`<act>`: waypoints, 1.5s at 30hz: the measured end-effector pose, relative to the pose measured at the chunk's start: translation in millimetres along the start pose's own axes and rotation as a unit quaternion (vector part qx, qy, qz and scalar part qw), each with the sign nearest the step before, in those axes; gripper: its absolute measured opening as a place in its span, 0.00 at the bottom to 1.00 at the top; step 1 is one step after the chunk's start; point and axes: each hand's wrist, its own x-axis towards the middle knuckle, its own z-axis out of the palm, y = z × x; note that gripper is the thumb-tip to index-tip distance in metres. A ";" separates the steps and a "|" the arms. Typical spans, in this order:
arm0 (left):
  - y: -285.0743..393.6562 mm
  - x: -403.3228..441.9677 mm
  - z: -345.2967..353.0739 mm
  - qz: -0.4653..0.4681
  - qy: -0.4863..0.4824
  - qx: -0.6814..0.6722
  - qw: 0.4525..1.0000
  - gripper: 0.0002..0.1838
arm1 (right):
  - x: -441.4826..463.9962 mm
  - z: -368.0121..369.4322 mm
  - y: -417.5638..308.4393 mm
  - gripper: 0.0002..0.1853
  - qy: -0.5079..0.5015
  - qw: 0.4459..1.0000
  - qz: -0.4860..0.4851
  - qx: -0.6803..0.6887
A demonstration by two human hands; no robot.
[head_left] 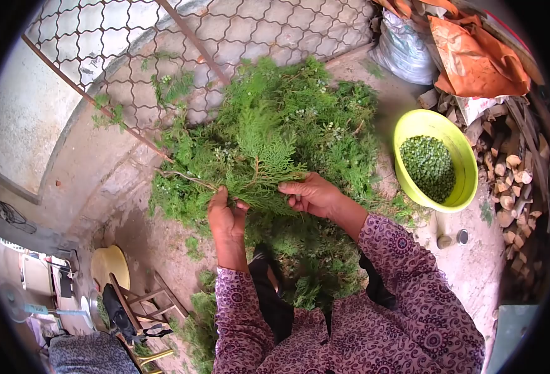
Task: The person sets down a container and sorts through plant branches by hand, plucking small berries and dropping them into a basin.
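Observation:
My left hand [227, 218] is closed around the woody stem of a leafy evergreen branch [261, 163], which looks like cypress or arborvitae. Its green sprays fan out between my hands, above a large pile of similar cut branches [343, 140]. My right hand [312, 194] pinches at the sprays on the right side of that branch, thumb and fingers together. Whether a small cone is between those fingers, I cannot make out. Pale green cones dot the pile. To the right stands a yellow-green basin [469, 159] partly filled with small green cones [427, 168].
Wavy wire mesh [144, 68] leans behind the pile. At right are stacked firewood [510, 181], an orange sack [471, 56] and a white sack [404, 50]. A wooden chair [147, 299] and a yellow round container [110, 267] are at lower left.

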 end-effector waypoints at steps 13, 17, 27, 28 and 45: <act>3.1 -5.0 -4.2 0.094 -0.047 -0.034 0.994 0.06 | -18.2 4.4 -2.9 0.15 -0.011 0.944 -0.102 -0.315; -0.9 2.4 -16.8 0.111 -0.093 0.001 0.989 0.04 | -4.8 -13.6 6.3 0.13 -0.060 0.928 -0.091 -0.356; 26.4 -0.8 -26.8 0.071 -0.185 -0.161 0.967 0.09 | -18.1 -40.3 -15.0 0.08 0.017 0.997 -0.003 -0.076; 26.0 -0.8 -26.7 0.073 -0.184 -0.162 0.967 0.09 | -13.5 -50.7 -25.0 0.07 0.026 1.000 -0.014 -0.011; 4.9 -20.1 -6.1 0.050 -0.304 -0.151 0.939 0.13 | -66.5 -133.9 -88.8 0.10 0.076 0.857 -0.327 0.392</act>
